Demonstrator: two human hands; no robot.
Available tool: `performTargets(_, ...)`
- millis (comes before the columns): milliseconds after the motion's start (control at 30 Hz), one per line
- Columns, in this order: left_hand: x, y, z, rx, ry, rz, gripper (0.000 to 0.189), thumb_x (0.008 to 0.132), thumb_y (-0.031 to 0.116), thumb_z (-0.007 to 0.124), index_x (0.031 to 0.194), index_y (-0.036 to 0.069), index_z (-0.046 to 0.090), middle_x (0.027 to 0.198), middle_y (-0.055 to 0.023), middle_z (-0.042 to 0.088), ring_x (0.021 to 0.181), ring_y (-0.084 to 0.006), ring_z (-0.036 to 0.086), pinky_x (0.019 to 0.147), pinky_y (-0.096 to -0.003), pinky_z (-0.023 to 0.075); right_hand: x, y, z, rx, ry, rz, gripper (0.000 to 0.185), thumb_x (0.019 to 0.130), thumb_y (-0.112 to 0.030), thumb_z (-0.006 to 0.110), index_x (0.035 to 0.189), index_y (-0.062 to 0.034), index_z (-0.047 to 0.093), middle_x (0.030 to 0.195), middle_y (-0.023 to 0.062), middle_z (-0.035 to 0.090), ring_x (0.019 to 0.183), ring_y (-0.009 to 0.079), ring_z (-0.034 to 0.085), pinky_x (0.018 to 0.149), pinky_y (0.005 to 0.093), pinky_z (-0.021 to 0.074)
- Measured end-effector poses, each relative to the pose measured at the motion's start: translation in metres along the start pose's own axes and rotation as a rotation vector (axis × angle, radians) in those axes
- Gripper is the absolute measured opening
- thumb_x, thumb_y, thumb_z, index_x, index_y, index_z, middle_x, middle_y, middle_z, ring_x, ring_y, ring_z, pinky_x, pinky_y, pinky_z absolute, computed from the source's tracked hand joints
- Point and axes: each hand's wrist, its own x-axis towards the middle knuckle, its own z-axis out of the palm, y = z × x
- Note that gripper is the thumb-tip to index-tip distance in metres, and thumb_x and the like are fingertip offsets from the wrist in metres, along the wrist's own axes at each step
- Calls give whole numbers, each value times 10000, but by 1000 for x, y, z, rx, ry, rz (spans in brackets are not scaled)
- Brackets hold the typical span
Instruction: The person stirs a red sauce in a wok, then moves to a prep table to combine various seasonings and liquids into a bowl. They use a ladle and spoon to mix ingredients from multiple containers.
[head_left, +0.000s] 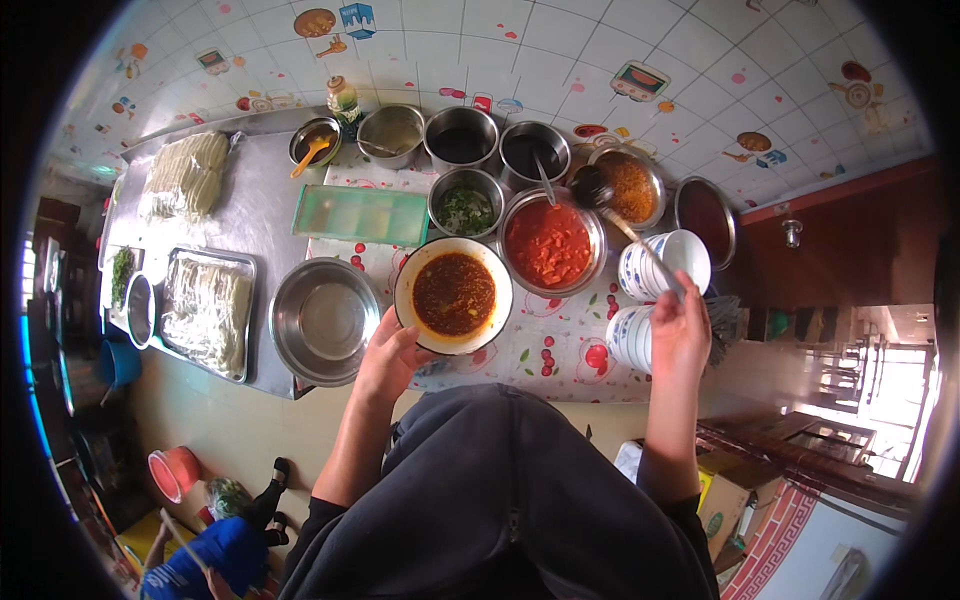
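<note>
My left hand (391, 356) grips the rim of a white enamel bowl (501, 298) with a dark edge. In it is a red-brown sauce (454, 294) with small bits floating on it. My right hand (682, 330) holds the long handle of a ladle (592, 187), whose dark bowl hangs at the left rim of a metal pot of orange-brown minced food (631, 184). Just below that pot is a metal basin of red chopped sauce (549, 244). Two stacks of white-and-blue bowls, an upper stack (686, 251) and a lower stack (630, 337), lie sideways beside my right hand.
Along the wall stand metal pots of dark liquid (460, 136), a pot of chopped greens (466, 208) and a bottle (343, 101). A green-lidded box (360, 215), a steel basin (324, 322) and a tray of wrapped noodles (206, 315) are leftward. A person in blue (214, 559) is behind, lower left.
</note>
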Motion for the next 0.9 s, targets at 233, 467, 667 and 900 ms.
performTargets(233, -23, -6, -9, -21, 35, 21, 610, 899, 162, 577, 1441, 6, 345, 1379, -156, 507, 1215, -289, 568, 954, -469, 538, 129, 81, -42, -533, -8, -174, 358, 1023, -224, 536, 1278, 23, 582, 1034, 122, 666, 907, 163, 641, 857, 303, 533)
performTargets(467, -53, -16, -4, -46, 143, 93, 669, 898, 172, 600, 1484, 26, 314, 1401, -143, 496, 1248, -283, 543, 946, -463, 540, 193, 140, -66, -622, -5, -84, 308, 1016, -151, 510, 1249, 33, 589, 1137, 171, 662, 993, 218, 661, 890, 315, 541)
performTargets(667, -69, -31, -10, -80, 183, 123, 658, 897, 198, 627, 1470, 43, 343, 1376, -122, 520, 1211, -257, 572, 917, -433, 556, 206, 156, -82, -541, -61, 81, 434, 967, -100, 570, 1366, 38, 468, 1161, 174, 615, 1020, 238, 638, 933, 341, 526)
performTargets(900, -76, -42, -6, -90, 200, 149, 627, 899, 199, 639, 1451, 59, 375, 1330, -87, 556, 1109, -200, 629, 837, -351, 581, 185, 150, -89, -427, -91, 132, 624, 958, -94, 597, 1496, -34, 286, 1149, 149, 582, 1011, 234, 630, 931, 351, 526)
